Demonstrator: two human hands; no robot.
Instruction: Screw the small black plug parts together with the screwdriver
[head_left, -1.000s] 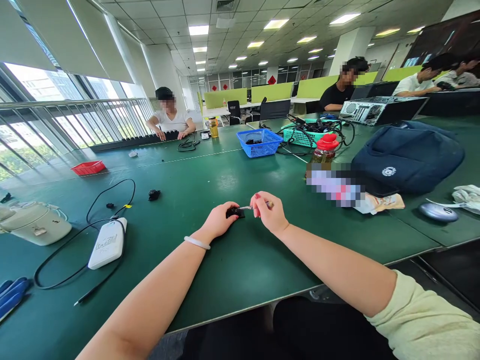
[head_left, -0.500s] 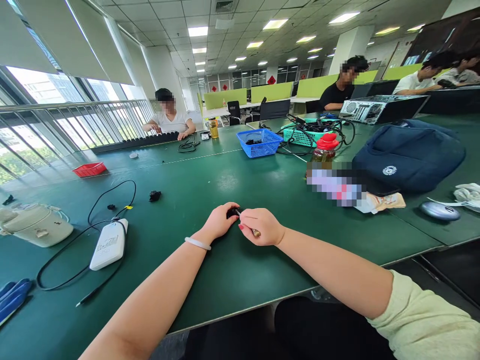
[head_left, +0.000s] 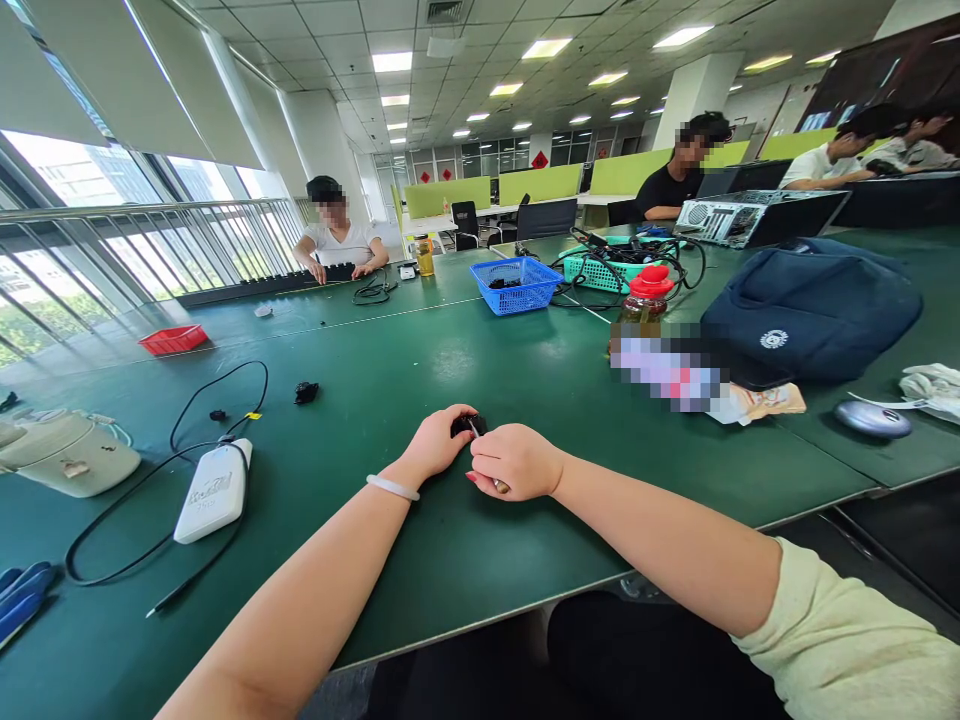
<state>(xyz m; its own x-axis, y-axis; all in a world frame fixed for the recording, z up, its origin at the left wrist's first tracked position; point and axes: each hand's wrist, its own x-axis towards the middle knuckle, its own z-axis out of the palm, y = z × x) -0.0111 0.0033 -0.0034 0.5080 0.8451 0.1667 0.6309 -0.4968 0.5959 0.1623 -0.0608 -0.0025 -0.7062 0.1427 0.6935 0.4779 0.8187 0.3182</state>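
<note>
Left hand: my left hand point(head_left: 439, 440) is curled, fingers pressed down over a small black part point(head_left: 463, 425), holding it against the green table point(head_left: 465, 540) a little in from the near edge.
Right hand: my right hand point(head_left: 516, 462) is closed in a loose fist around a small screwdriver point(head_left: 487, 462); its thin metal shaft runs up to the black part and its brownish handle end shows below the fingers.
Contact: the two hands touch over the part.
Hidden: most of the black part is covered by my left fingers; I cannot tell its shape, nor see the tool's tip.
Nearby: a white router point(head_left: 213, 490) with black cable lies toward the left edge.
</note>
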